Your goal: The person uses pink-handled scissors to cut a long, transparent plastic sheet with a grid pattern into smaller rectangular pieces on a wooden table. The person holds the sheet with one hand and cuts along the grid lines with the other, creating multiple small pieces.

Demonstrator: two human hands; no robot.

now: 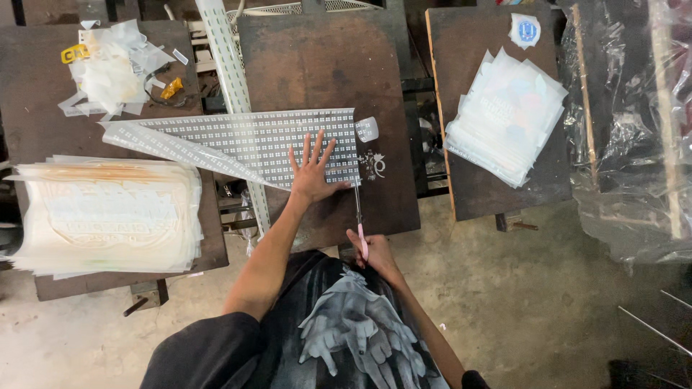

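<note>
Printed film sheet (252, 140) lies flat on the counter (324, 65), left hand (311, 173) spread on it; right hand (371, 248) clenched on scissors (358, 209). Sheet may slip, skewing the cut near the fingers.

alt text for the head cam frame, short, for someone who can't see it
Seen from above, a person's left hand presses flat on a clear sheet printed with a grid of small marks, while the right hand works pink-handled scissors at the sheet's right edge on a dark worktable. Stacks of printed film lie on neighbouring tables.
</note>
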